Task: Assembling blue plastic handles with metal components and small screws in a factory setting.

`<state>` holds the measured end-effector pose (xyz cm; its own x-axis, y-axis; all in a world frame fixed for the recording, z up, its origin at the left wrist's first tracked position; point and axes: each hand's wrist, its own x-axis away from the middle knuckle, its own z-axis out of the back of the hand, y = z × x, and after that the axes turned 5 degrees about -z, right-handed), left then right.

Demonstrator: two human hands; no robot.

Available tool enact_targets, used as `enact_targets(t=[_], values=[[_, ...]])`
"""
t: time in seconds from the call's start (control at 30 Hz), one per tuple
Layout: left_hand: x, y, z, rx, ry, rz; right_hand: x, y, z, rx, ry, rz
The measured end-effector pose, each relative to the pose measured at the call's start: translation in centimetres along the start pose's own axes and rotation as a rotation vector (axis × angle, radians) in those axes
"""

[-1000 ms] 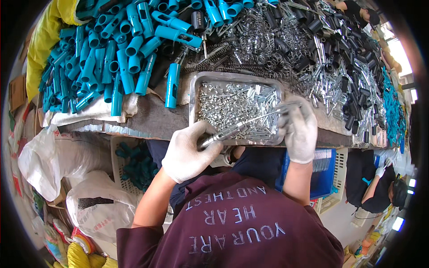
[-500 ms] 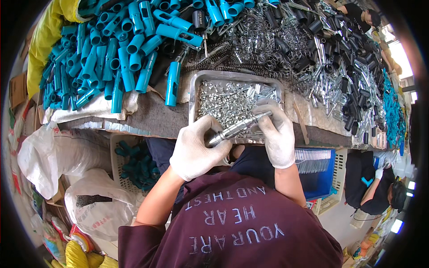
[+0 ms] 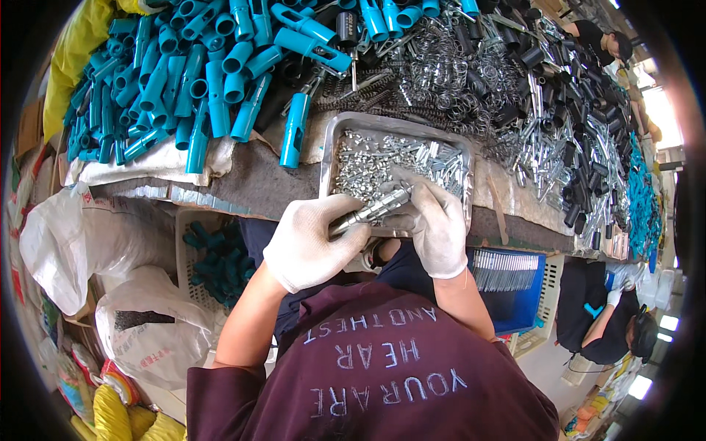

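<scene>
Left hand [image 3: 312,242], in a white knit glove, is closed around a slim, ribbed steel shaft assembly [image 3: 376,206], shiny, stepped in diameter, slanting up to the right. It sits over the near edge of a shallow stainless tray [image 3: 401,125], rounded corners, rolled rim. Right hand [image 3: 440,234], same glove, has its fingers bunched at the far end; can't tell from here if they're pinching it or just touching. Tray holds small bright metal pins and sleeves [image 3: 360,156], stubby ones left, longer ones right. Behind it: dark wire coil springs [image 3: 434,73], tangled; glossy teal slotted tubes [image 3: 296,132] heaped left, smooth paint, round open mouths; matte black sleeves [image 3: 347,28] mixed in. Bench top is covered in rough, stained cloth [image 3: 257,176]. Shaft's lower end is buried in the left fist, upper tip partly behind right fingers. Tray's near right corner is behind the right hand. Teal heap runs out of view at top. Blue bin [image 3: 526,303] of thin metal rods below the bench, partly covered by the right forearm.
</scene>
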<state>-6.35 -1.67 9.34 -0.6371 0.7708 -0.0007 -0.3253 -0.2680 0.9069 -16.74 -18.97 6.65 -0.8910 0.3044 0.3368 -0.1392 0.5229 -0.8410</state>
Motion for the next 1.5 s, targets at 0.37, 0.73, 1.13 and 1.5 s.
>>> enact_targets(t=[0.37, 0.73, 1.13, 1.5], values=[[3.5, -4.4, 3.9, -0.010, 0.219, 0.252, -6.1, -2.1, -2.3, 0.722, 0.030, 0.272], [6.6, -6.1, 5.3, 0.074, 0.478, 0.418, -12.2, 3.1, -11.0, 1.778, 0.057, 0.510], [4.1, -2.5, 3.4, 0.187, 0.083, 0.303, -1.7, -5.2, 2.0, 0.437, 0.121, 0.176], [0.8, 1.2, 0.3, -0.160, -0.119, 0.090, 1.3, -3.4, 7.0, 0.145, 0.186, 0.021]])
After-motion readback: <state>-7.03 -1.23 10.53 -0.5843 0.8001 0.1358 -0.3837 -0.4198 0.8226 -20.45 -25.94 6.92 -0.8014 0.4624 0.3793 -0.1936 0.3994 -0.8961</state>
